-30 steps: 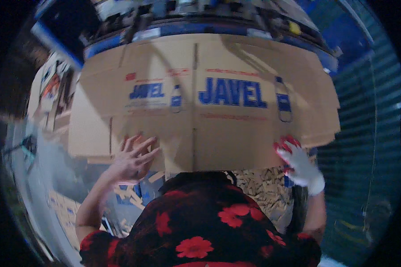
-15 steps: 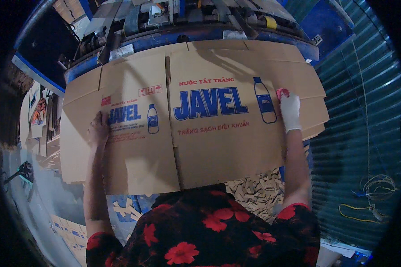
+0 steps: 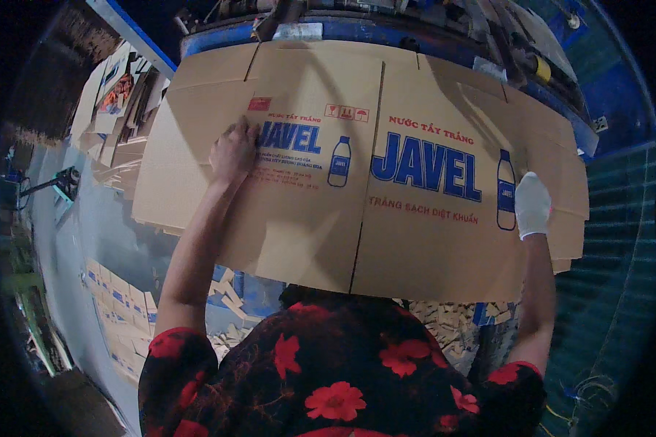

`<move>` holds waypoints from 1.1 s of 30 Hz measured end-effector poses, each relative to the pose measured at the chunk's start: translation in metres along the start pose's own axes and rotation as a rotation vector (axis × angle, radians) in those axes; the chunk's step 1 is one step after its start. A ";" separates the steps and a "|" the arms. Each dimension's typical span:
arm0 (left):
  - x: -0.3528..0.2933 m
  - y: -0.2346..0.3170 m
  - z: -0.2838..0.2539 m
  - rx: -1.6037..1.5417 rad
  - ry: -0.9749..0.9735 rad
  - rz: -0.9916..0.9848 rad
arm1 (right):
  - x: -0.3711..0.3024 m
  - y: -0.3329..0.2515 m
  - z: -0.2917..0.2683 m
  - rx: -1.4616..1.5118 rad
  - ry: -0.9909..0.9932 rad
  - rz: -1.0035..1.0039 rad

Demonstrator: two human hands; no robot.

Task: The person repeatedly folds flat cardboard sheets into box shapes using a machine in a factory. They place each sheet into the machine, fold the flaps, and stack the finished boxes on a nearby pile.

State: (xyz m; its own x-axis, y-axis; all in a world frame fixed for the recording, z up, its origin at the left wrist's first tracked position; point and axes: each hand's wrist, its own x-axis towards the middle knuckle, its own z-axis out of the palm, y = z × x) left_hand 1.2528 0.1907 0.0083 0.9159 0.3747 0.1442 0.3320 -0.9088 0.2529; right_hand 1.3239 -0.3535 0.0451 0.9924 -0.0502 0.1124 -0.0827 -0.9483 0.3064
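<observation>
A flat brown cardboard box blank (image 3: 291, 240), printed with blue and red lettering and blue bottle pictures, lies across in front of me. It is on top of other cardboard sheets whose edges show at the right. My left hand (image 3: 233, 151), bare, rests on its left panel beside the smaller print, fingers bent and slightly apart. My right hand (image 3: 534, 204) wears a white glove and presses on the right panel beside the larger bottle picture. Its fingers are closed, with a bit of pink at its edge; what they hold, if anything, is hidden.
A blue machine frame (image 3: 386, 30) with rollers runs along the far edge of the cardboard. More cardboard (image 3: 113, 98) stands at the far left. Cardboard scraps (image 3: 444, 324) lie below, and printed blanks (image 3: 120, 306) are on the floor at left. A green corrugated wall (image 3: 619, 247) rises at right.
The view has swung left, so the cardboard and both hands appear farther right. My right hand has turned on the panel, and the red patch at its fingertips no longer shows. My left hand stays on the cardboard.
</observation>
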 end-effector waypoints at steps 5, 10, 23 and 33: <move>-0.008 0.000 0.007 0.047 0.016 0.043 | 0.000 -0.007 -0.011 -0.095 0.134 0.059; -0.049 0.004 -0.021 -0.010 0.009 0.273 | -0.045 -0.011 -0.032 0.281 0.315 -0.062; -0.175 -0.020 -0.059 -0.016 -0.259 0.680 | -0.090 -0.101 -0.067 0.758 0.127 -0.659; -0.183 -0.032 -0.049 -0.271 -0.013 0.707 | 0.046 -0.267 -0.085 0.371 0.059 -0.463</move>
State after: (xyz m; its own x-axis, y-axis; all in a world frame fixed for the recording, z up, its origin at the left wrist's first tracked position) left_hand 1.0636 0.1607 0.0207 0.8930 -0.2847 0.3486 -0.4015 -0.8540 0.3309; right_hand 1.3840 -0.0761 0.0493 0.9098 0.4024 0.1017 0.4057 -0.9139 -0.0130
